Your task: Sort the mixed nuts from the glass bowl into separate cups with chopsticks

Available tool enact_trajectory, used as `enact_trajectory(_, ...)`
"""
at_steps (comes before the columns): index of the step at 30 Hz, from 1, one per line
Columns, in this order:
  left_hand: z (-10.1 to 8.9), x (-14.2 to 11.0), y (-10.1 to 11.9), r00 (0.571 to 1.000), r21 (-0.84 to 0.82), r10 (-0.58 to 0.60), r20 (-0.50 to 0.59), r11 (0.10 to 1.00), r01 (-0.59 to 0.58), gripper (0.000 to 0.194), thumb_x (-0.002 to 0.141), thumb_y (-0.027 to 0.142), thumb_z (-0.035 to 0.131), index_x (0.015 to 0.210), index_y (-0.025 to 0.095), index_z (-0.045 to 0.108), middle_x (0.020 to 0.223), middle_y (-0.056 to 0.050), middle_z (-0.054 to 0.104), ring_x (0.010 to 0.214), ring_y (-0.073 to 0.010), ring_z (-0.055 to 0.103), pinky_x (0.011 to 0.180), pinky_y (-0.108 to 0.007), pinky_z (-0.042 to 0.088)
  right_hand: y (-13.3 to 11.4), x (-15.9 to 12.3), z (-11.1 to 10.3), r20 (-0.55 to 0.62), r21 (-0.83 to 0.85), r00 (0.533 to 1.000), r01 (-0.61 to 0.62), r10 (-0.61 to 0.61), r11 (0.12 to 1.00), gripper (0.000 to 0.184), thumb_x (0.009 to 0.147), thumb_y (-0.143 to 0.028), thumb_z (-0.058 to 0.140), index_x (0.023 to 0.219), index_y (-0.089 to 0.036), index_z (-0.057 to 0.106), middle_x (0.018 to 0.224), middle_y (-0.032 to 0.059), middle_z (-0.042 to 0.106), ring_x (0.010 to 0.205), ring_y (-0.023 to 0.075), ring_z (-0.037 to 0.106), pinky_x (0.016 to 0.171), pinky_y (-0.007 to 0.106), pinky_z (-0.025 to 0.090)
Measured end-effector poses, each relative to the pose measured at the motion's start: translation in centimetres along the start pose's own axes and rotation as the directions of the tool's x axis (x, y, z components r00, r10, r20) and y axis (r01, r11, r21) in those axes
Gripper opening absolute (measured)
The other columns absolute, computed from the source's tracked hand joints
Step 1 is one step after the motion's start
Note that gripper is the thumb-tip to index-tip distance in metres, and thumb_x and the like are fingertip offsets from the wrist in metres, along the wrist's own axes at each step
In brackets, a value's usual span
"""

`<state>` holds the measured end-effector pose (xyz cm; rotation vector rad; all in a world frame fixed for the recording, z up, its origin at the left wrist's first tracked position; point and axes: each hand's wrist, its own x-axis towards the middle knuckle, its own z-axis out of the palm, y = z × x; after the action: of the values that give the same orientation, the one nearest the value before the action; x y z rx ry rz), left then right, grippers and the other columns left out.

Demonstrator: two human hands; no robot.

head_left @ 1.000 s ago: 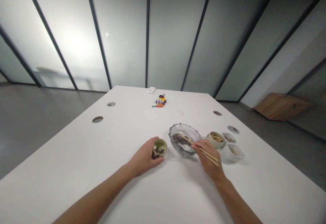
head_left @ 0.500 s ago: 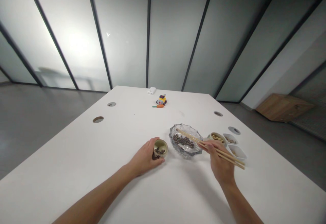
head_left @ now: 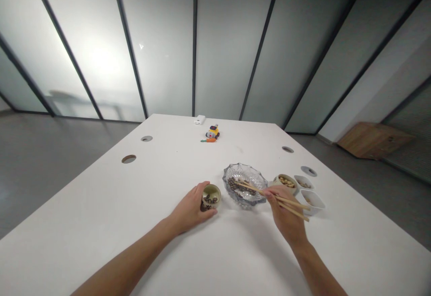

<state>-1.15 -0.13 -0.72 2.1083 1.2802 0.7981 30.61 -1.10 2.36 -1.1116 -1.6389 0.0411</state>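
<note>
My left hand (head_left: 191, 208) is wrapped round a small ceramic cup (head_left: 215, 196), which stands upright with several dark beans in its bottom. My right hand (head_left: 286, 215) grips a pair of wooden chopsticks (head_left: 254, 189). Their tips reach down among the dark brown beans (head_left: 247, 191) inside a clear glass bowl (head_left: 258, 177) with a scalloped rim. Whether a bean is pinched between the tips is too small to tell. The bowl sits between the cup and my right hand.
Just beyond my right hand stand a ceramic cup of pale nuts (head_left: 286, 180) and two white plastic containers (head_left: 314, 208). Farther back on the white table (head_left: 161, 174) lie a yellow toy car (head_left: 213, 131), a toy carrot (head_left: 210, 140) and a white box (head_left: 200, 119). Round holes (head_left: 129, 159) open near the sides.
The chopsticks lifted with their tips toward the bowl's far left rim, then came back down among the beans. My left hand and the cup have stayed in place.
</note>
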Motion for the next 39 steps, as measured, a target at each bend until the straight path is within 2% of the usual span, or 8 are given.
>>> enact_trajectory(4, -0.04, 0.03, 0.13, 1.000, 0.005, -0.011, 0.010, 1.000, 0.011, 0.078, 0.085, 0.031, 0.083, 0.155, 0.024, 0.047, 0.154, -0.016, 0.061, 0.141, -0.0368, 0.061, 0.122, -0.054, 0.047, -0.31, -0.15, 0.58, 0.082, 0.021, 0.995, 0.056, -0.057, 0.998, 0.025, 0.105, -0.040, 0.068, 0.087, -0.025, 0.076, 0.081, 0.0025, 0.076, 0.074, 0.0200, 0.071, 0.071, 0.033, 0.058)
enact_trajectory(9, -0.02, 0.02, 0.10, 1.000, 0.007, -0.017, 0.010, 1.000, 0.017, 0.080, 0.085, 0.033, 0.083, 0.155, 0.024, 0.046, 0.155, -0.016, 0.061, 0.141, -0.0374, 0.061, 0.122, -0.056, 0.047, -0.15, -0.28, 0.55, 0.111, 0.041, 0.992, 0.052, -0.056, 0.998, 0.020, 0.105, -0.035, 0.068, 0.088, -0.025, 0.075, 0.085, 0.0016, 0.074, 0.077, 0.0185, 0.071, 0.075, 0.032, 0.058)
enact_trajectory(20, -0.05, 0.01, 0.06, 1.000, -0.005, -0.004, 0.005, 1.000, 0.004, 0.077, 0.086, 0.033, 0.082, 0.154, 0.025, 0.047, 0.153, -0.016, 0.062, 0.139, -0.0370, 0.062, 0.121, -0.056, 0.048, -0.36, -0.21, 0.50, 0.063, 0.028, 0.996, 0.055, -0.056, 0.998, 0.028, 0.104, -0.043, 0.068, 0.086, -0.025, 0.078, 0.084, 0.0048, 0.077, 0.078, 0.0218, 0.073, 0.072, 0.035, 0.061)
enact_trajectory(28, -0.12, -0.01, 0.25, 1.000, -0.018, -0.001, 0.002, 1.000, 0.001, 0.077, 0.086, 0.033, 0.082, 0.154, 0.025, 0.047, 0.151, -0.016, 0.063, 0.138, -0.0369, 0.062, 0.120, -0.056, 0.049, 0.04, -0.57, 0.85, 0.127, 0.073, 0.992, 0.006, -0.016, 0.997, 0.024, 0.104, -0.042, 0.069, 0.089, -0.025, 0.078, 0.087, 0.0044, 0.076, 0.079, 0.0206, 0.073, 0.075, 0.034, 0.060)
enact_trajectory(34, -0.28, 0.03, 0.59, 1.000, -0.016, -0.022, 0.022, 1.000, 0.023, 0.077, 0.085, 0.032, 0.082, 0.153, 0.023, 0.048, 0.150, -0.017, 0.063, 0.138, -0.0369, 0.063, 0.120, -0.055, 0.049, -0.03, -0.69, 0.96, 0.134, 0.050, 0.991, -0.011, 0.004, 0.999, 0.027, 0.105, -0.042, 0.067, 0.088, -0.025, 0.078, 0.088, 0.0045, 0.076, 0.080, 0.0205, 0.072, 0.077, 0.034, 0.060)
enact_trajectory(39, -0.32, 0.03, 0.66, 1.000, -0.014, -0.018, 0.015, 1.000, 0.018, 0.075, 0.085, 0.032, 0.082, 0.151, 0.024, 0.048, 0.148, -0.016, 0.064, 0.136, -0.0366, 0.063, 0.119, -0.056, 0.049, -0.07, -0.51, 0.85, 0.077, 0.020, 0.997, 0.015, -0.017, 1.000, 0.029, 0.105, -0.045, 0.066, 0.088, -0.025, 0.078, 0.086, 0.0051, 0.077, 0.079, 0.0213, 0.073, 0.075, 0.035, 0.061)
